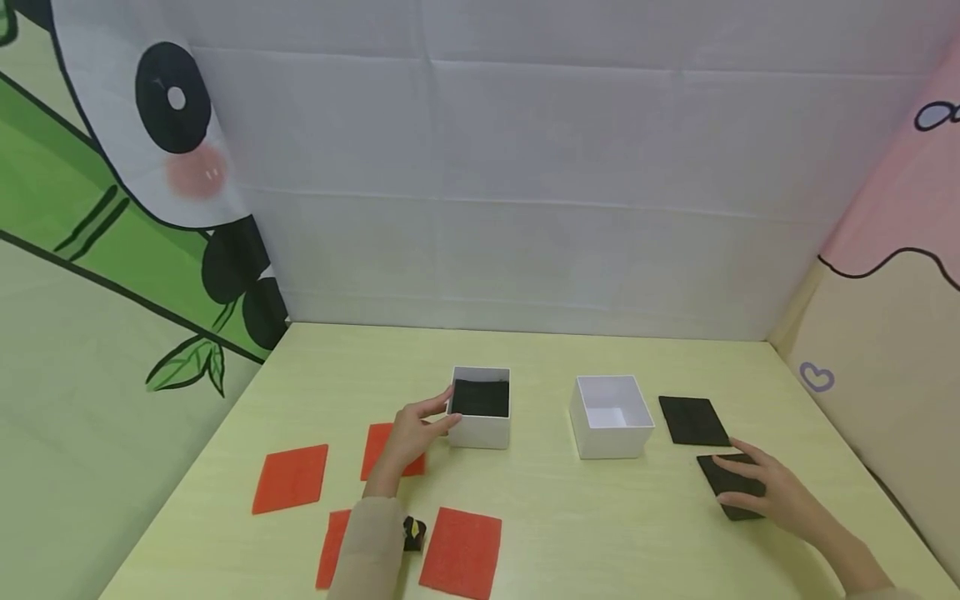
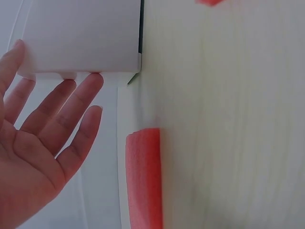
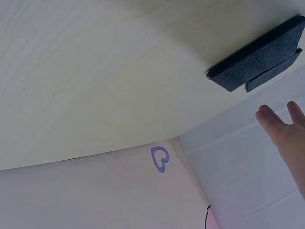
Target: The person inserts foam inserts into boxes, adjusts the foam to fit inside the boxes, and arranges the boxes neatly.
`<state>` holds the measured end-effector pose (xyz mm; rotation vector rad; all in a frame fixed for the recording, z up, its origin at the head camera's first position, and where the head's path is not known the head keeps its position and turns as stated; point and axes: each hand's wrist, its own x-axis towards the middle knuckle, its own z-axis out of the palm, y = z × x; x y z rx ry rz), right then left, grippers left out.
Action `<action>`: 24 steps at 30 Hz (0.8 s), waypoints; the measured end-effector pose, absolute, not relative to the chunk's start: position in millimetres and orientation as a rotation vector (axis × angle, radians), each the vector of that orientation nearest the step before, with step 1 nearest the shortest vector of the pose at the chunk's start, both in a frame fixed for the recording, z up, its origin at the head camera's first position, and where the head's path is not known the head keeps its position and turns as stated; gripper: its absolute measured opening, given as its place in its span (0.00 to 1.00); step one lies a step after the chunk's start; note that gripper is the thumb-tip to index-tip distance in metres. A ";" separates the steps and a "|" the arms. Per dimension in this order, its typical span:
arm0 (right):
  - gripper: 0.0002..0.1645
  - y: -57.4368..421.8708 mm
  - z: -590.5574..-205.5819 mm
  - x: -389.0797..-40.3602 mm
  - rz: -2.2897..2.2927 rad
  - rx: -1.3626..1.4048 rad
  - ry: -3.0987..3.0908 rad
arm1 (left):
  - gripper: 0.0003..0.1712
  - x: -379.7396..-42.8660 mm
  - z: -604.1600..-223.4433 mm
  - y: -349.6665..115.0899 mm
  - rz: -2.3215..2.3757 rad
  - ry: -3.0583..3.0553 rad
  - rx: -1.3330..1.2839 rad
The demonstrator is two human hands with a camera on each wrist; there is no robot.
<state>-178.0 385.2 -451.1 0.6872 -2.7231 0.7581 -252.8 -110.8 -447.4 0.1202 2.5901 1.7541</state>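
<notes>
My left hand (image 1: 411, 433) touches the left side of a white box (image 1: 480, 432), its thumb near the front corner. Up close in the left wrist view, the fingertips (image 2: 97, 78) meet the wall of the box (image 2: 86, 36) and the fingers are extended. Inside that box lies a black square (image 1: 480, 398). Over on the right, my right hand (image 1: 776, 492) hovers with spread fingers above a black square (image 1: 727, 479), partly covering it. A second black square (image 1: 693, 420) lies just behind it, by the fingertips.
Another white box (image 1: 611, 442) stands open-topped between the left box and the black squares. Red squares (image 1: 291, 478) (image 1: 461, 552) lie around the left forearm, some partly hidden. A small black-and-yellow item (image 1: 414, 533) shows beside the left sleeve. A cloth backdrop (image 1: 555, 250) rises behind the table.
</notes>
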 end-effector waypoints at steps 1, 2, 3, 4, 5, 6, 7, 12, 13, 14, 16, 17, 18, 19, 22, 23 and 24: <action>0.30 386.5 -451.9 -178.6 0.758 0.687 -2.733 | 0.32 -252.6 -447.6 -110.9 1.752 2.590 0.121; 0.29 387.4 -452.5 -179.0 0.752 0.679 -2.741 | 0.32 -252.5 -447.8 -111.0 1.755 2.585 0.119; 0.29 388.4 -453.0 -179.2 0.749 0.674 -2.754 | 0.32 -252.3 -447.9 -111.2 1.756 2.585 0.121; 0.28 389.2 -453.2 -179.2 0.743 0.664 -2.769 | 0.32 -252.1 -448.1 -111.3 1.755 2.585 0.123; 0.28 390.2 -453.7 -179.3 0.739 0.659 -2.784 | 0.32 -252.2 -448.5 -111.5 1.757 2.584 0.125; 0.28 391.2 -454.0 -179.1 0.741 0.654 -2.805 | 0.32 -252.1 -448.5 -111.6 1.758 2.584 0.126; 0.29 392.1 -454.3 -178.9 0.749 0.651 -2.827 | 0.32 -252.0 -448.4 -111.7 1.757 2.586 0.126; 0.30 395.7 -456.4 -178.9 0.720 0.610 -2.939 | 0.33 -251.7 -447.2 -111.9 1.749 2.588 0.129; 0.31 396.2 -456.9 -179.1 0.713 0.610 -2.945 | 0.33 -251.8 -447.1 -112.0 1.747 2.589 0.129; 0.31 396.7 -457.3 -179.4 0.709 0.609 -2.945 | 0.33 -251.9 -447.2 -112.0 1.746 2.590 0.128; 0.31 397.5 -458.2 -179.9 0.709 0.610 -2.946 | 0.33 -252.1 -447.3 -112.0 1.743 2.589 0.122; 0.32 398.0 -458.8 -180.4 0.699 0.615 -2.951 | 0.33 -252.2 -447.4 -112.1 1.740 2.591 0.119; 0.32 398.2 -459.1 -180.7 0.694 0.617 -2.963 | 0.33 -252.2 -447.4 -112.1 1.737 2.592 0.115; 0.32 398.4 -459.5 -181.0 0.686 0.615 -2.973 | 0.33 -252.3 -447.4 -112.1 1.735 2.592 0.113; 0.33 398.7 -460.2 -181.9 0.680 0.608 -3.016 | 0.33 -252.4 -447.3 -112.3 1.728 2.590 0.113; 0.33 398.5 -460.0 -182.0 0.681 0.605 -3.030 | 0.33 -252.3 -447.1 -112.3 1.726 2.590 0.115; 0.33 398.2 -459.8 -182.0 0.690 0.597 -3.037 | 0.33 -252.2 -446.9 -112.3 1.726 2.588 0.115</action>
